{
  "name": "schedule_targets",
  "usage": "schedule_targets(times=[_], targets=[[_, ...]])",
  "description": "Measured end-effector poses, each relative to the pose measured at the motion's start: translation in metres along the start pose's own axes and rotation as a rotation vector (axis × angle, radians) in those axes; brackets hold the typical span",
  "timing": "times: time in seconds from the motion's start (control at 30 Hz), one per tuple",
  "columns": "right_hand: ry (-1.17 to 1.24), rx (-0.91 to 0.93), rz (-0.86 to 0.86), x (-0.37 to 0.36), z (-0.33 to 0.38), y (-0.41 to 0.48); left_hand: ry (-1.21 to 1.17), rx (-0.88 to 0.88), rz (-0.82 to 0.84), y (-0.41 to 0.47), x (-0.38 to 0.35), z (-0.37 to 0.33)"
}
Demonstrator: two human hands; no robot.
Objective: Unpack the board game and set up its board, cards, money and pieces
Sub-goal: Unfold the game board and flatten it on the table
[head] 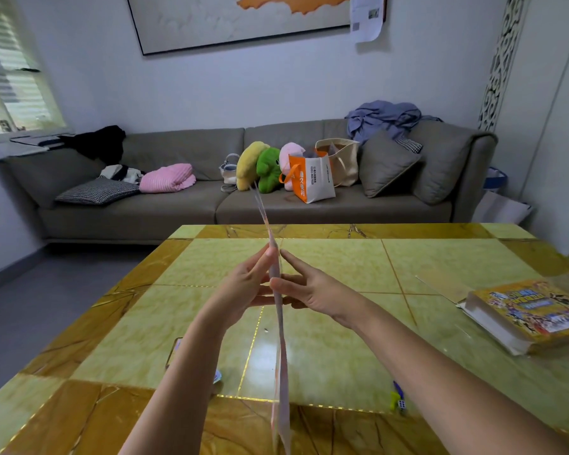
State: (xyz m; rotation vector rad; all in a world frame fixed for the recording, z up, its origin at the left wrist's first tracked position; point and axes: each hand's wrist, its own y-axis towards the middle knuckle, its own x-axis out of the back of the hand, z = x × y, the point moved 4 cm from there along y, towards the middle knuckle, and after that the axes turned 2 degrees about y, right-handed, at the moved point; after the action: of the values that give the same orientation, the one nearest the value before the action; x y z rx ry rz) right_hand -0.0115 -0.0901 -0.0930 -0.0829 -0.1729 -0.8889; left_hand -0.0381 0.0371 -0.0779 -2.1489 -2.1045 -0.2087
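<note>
- A person holds a folded board (278,323) on edge above the middle of a yellow marble-patterned table (342,264). The head camera sees it almost as a thin line, running from the near edge up and away towards the far edge.
- The left hand (243,284) presses largely straight fingers against the board's left face. The right hand (312,290) meets it from the other side, thumb and outstretched index finger on the right face. The board is sandwiched between the two hands, neither hand clenched around it.
- The game box (532,313), yellow with a busy printed lid, lies at the table's right edge, well apart from the hands.
- A few small coloured pieces (398,399), a die among them, sit close to the near edge, right of the board.
- A small flat item (173,353) lies towards the left edge, mostly hidden by the left forearm; what it is cannot be told.
- Beyond the far edge, a grey sofa (178,205) carries cushions, bags and plush toys (263,169).
</note>
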Motion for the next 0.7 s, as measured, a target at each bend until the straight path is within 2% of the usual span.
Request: schedule_targets(times=[0.1, 0.23, 0.3, 0.47, 0.57, 0.7], targets=[[0.005, -0.004, 0.009, 0.002, -0.003, 0.001, 0.003, 0.003, -0.006, -0.004, -0.001, -0.004], [0.169, -0.025, -0.03, 0.011, -0.002, -0.005, 0.029, 0.001, -0.162, -0.003, 0.01, -0.011], [0.275, -0.046, -0.133, 0.019, -0.007, -0.005, 0.06, -0.008, -0.227, -0.001, 0.023, -0.016], [0.252, -0.11, -0.458, 0.052, -0.044, 0.0, 0.087, -0.066, -0.313, 0.006, 0.07, -0.035], [0.309, -0.151, -0.595, 0.071, -0.07, 0.002, 0.06, -0.135, -0.29, 0.004, 0.088, -0.05], [0.358, -0.198, -0.679, 0.078, -0.084, 0.008, 0.044, -0.188, -0.223, 0.0, 0.092, -0.073]])
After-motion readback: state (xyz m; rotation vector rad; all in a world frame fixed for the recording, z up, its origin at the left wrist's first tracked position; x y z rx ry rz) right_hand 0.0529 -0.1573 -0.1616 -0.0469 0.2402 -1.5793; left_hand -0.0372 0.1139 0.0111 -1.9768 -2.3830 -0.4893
